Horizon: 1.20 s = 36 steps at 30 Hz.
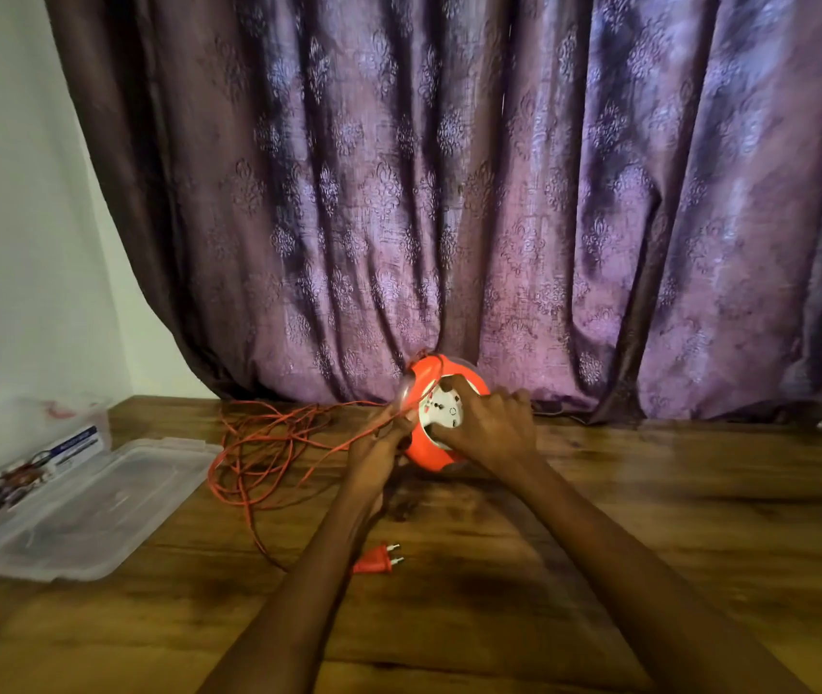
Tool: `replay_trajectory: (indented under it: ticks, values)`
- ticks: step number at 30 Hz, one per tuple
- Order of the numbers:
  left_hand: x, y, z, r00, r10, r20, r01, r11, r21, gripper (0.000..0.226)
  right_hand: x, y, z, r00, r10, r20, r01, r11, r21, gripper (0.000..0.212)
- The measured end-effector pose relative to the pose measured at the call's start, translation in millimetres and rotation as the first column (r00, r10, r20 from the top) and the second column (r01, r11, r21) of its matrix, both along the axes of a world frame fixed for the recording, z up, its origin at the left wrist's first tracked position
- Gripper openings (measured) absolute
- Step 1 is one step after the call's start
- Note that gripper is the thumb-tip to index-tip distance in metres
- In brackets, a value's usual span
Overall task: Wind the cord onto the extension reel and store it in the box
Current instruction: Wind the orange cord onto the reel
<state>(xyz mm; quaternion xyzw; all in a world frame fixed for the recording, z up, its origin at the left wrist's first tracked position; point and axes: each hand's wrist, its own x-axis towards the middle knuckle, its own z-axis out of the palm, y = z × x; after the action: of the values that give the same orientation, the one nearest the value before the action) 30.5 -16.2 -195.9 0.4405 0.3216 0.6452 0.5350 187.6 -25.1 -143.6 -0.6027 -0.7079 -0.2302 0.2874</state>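
While the orange extension reel (441, 413) stood on edge on the wooden surface (599, 533), close against the purple curtain (449, 192), both hands met at it. The right hand (486, 428) lay over the white socket face with its fingers curled on it, gripping the reel. The left hand (381, 443), just beside the reel's rim, pinched the orange cord (268, 443) where it ran up into the groove. From that hand the cord trailed away to its outer side, lying in a loose tangle of loops on the surface, and then ran back toward the person to end at the plug (377, 561), which rested under the left forearm. So the slack lay wholly off the left hand, the nearer one to it, and the feed line ran roughly crosswise into the reel. Most of the cord looked unwound, so winding seemed only begun. Further out beyond the tangle stood the clear plastic box (23, 453), with its lid (93, 508) lying flat before it, well apart from the reel.
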Motion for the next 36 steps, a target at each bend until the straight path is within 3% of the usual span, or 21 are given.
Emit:
replay_trajectory:
  ticks: [2, 4, 8, 11, 14, 16, 17, 19, 21, 23, 24, 25, 27, 29, 30, 31, 34, 36]
  values:
    - [1.0, -2.8, 1.5, 1.000, 0.016, 0.019, -0.016, 1.000, 0.013, 0.036, -11.9, -0.8, 5.4, 0.961, -0.085, -0.265, 0.040, 0.985, -0.169, 0.072]
    - [0.9, -3.6, 1.7, 1.000, 0.009, 0.006, -0.010, 0.998, 0.055, 0.041, -17.5, 0.2, 12.8, 0.847, -0.118, -0.518, -0.047, 0.955, -0.294, 0.081]
    - [-0.2, -4.8, 2.7, 0.998, 0.046, -0.036, -0.043, 0.995, 0.094, 0.037, -18.4, 5.1, 16.8, 0.601, -0.097, -0.793, -0.244, 0.923, -0.298, 0.066]
    - [-2.2, -1.4, 0.2, 0.996, 0.088, -0.025, -0.086, 0.995, 0.056, 0.031, -15.8, 5.0, 8.2, 0.555, -0.063, -0.829, -0.351, 0.886, -0.302, 0.060]
    - [-7.3, 3.0, -1.7, 0.996, 0.091, -0.010, -0.091, 0.996, 0.018, 0.023, -1.8, 6.7, 4.2, 0.686, -0.057, -0.725, -0.148, 0.965, -0.215, 0.045]
    - [-9.1, 5.0, -2.0, 0.997, 0.071, -0.011, -0.071, 0.997, 0.019, 0.016, 13.7, 11.5, 1.8, 0.672, 0.035, -0.740, -0.119, 0.991, -0.061, 0.036]
    - [-9.8, 5.2, -1.8, 0.998, 0.062, -0.002, -0.061, 0.998, 0.018, 0.014, 20.5, 14.1, 0.7, 0.626, 0.099, -0.773, -0.187, 0.982, -0.026, 0.038]
    - [-11.9, 5.6, -0.9, 0.999, 0.037, 0.026, -0.037, 0.999, 0.002, 0.015, 27.4, 17.7, -3.6, 0.421, 0.206, -0.884, -0.422, 0.907, 0.010, 0.041]
    - [-14.0, 7.0, -1.0, 1.000, 0.009, 0.027, -0.009, 1.000, -0.015, 0.016, 29.5, 20.5, -11.7, 0.234, 0.225, -0.946, -0.564, 0.824, 0.056, 0.023]
    - [-14.7, 7.8, -1.7, 1.000, 0.010, 0.011, -0.009, 0.999, -0.032, 0.016, 29.0, 20.9, -17.9, 0.171, 0.236, -0.957, -0.576, 0.812, 0.098, 0.024]
    - [-14.0, 8.0, -2.1, 1.000, 0.017, 0.010, -0.017, 0.999, -0.033, 0.018, 28.4, 19.8, -19.7, 0.183, 0.258, -0.949, -0.557, 0.822, 0.116, 0.027]
    - [-13.0, 8.6, -2.5, 1.000, 0.024, 0.008, -0.024, 0.999, -0.027, 0.023, 28.6, 19.6, -21.6, 0.238, 0.303, -0.923, -0.527, 0.838, 0.139, 0.030]
    - [-11.5, 8.9, -4.0, 0.999, 0.036, -0.006, -0.036, 0.999, -0.025, 0.030, 30.6, 18.1, -22.6, 0.523, 0.427, -0.738, -0.438, 0.877, 0.198, 0.036]
    - [-12.4, 9.7, -5.5, 0.998, 0.055, -0.016, -0.056, 0.998, -0.037, 0.024, 31.7, 16.0, -20.8, 0.806, 0.510, -0.301, -0.455, 0.858, 0.237, 0.034]
    - [-13.9, 10.5, -5.7, 0.998, 0.065, -0.019, -0.066, 0.997, -0.040, 0.019, 31.3, 14.8, -18.0, 0.851, 0.518, -0.088, -0.495, 0.846, 0.198, 0.036]
    - [-15.9, 12.0, -5.9, 0.997, 0.073, -0.024, -0.074, 0.997, -0.037, 0.016, 30.4, 13.8, -15.5, 0.849, 0.523, 0.071, -0.528, 0.839, 0.129, 0.040]
    - [-22.9, 17.6, -6.1, 0.997, 0.063, -0.033, -0.065, 0.997, -0.034, 0.022, 26.7, 9.4, -2.0, 0.790, 0.505, 0.347, -0.498, 0.859, -0.116, 0.050]
    - [-28.5, 18.4, -5.3, 0.998, 0.034, -0.044, -0.036, 0.999, -0.041, 0.025, 27.2, 8.5, 6.4, 0.709, 0.483, 0.515, -0.469, 0.867, -0.167, 0.049]
